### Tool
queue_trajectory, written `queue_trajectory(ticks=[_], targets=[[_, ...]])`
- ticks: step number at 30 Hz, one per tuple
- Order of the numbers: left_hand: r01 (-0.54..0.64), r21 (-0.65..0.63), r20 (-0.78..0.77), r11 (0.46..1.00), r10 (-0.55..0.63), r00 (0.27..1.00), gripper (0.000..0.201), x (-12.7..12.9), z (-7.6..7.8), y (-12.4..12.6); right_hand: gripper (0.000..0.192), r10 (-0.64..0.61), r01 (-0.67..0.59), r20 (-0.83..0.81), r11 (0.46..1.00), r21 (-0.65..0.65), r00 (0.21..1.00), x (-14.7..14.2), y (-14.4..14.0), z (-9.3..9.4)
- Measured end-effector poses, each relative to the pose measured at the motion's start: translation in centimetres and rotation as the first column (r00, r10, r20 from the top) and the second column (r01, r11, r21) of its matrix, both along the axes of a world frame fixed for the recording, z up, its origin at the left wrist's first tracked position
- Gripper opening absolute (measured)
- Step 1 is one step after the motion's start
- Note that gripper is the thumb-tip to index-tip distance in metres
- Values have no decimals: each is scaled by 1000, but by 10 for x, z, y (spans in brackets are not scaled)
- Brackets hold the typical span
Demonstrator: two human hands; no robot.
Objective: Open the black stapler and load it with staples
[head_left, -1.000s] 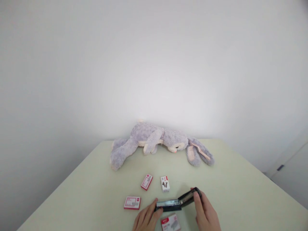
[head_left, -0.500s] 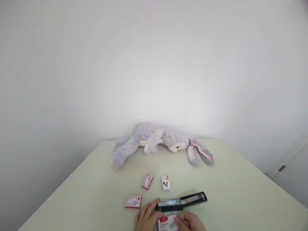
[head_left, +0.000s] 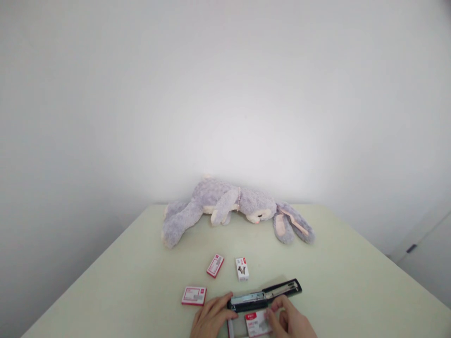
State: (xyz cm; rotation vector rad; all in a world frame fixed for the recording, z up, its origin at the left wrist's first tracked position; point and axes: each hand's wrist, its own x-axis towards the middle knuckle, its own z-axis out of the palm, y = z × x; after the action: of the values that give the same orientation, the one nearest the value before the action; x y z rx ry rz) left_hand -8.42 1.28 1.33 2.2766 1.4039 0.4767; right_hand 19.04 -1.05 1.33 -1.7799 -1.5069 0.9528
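Observation:
A small white staple box lies low in the picture, drawn apart: its printed lid [head_left: 258,324] sits to the right and part of its tray [head_left: 230,328] shows at the left. My right hand [head_left: 291,319] pinches the lid's right edge between thumb and finger. Beside the tray, my left hand [head_left: 213,317] has its fingers stretched out, the thumb at the tray's upper edge and a fingertip by the stapler's left end. Just above the box, a black stapler [head_left: 264,296] lies folded open with its metal channel showing. The tray's contents cannot be made out.
Two red-edged white boxes [head_left: 194,296] [head_left: 215,266] lie left of the stapler. Behind it is a small white box [head_left: 242,269] with a picture on it. A lilac plush rabbit [head_left: 225,202] lies along the back of the pale green table [head_left: 123,281], against the wall.
The lid has slid right with my right hand, uncovering part of the tray. My left hand has shifted slightly left. The stapler and other boxes keep their places.

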Motion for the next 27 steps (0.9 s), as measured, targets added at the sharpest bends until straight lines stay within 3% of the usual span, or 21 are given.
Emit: queue_trajectory(ticks=[2,4,6,11,15,18,21,24,27], targets=[[20,-39,-4,999,-20,1000,50,0,3,0,39,23,-32,97,996,86,995,-12,1,17],[43,-62,-11,997,-43,999,49,-1,5,1,41,98,-109,93,986,125,991,-31,4,26],[59,-60,-13,996,-59,998,49,-2,5,0,41,127,-133,52,979,152,991,-53,9,23],[-29,22,-21,999,29,999,53,4,-9,-3,46,-12,46,-173,980,192,985,-92,22,-5],[-14,1,-13,1000,14,1000,53,3,-11,-2,33,95,-68,-95,963,260,991,-98,27,5],[51,-57,9,997,-51,999,56,-3,-2,-1,25,173,-172,15,961,216,985,-93,25,29],[43,-88,32,995,-40,999,49,-3,7,0,16,293,-308,110,940,146,950,-83,21,45],[23,-148,28,989,-19,999,47,0,14,-2,20,430,-439,179,899,10,885,-75,18,47],[0,-161,23,987,4,1000,46,4,20,-4,28,494,-491,171,869,-67,852,-70,18,44]])
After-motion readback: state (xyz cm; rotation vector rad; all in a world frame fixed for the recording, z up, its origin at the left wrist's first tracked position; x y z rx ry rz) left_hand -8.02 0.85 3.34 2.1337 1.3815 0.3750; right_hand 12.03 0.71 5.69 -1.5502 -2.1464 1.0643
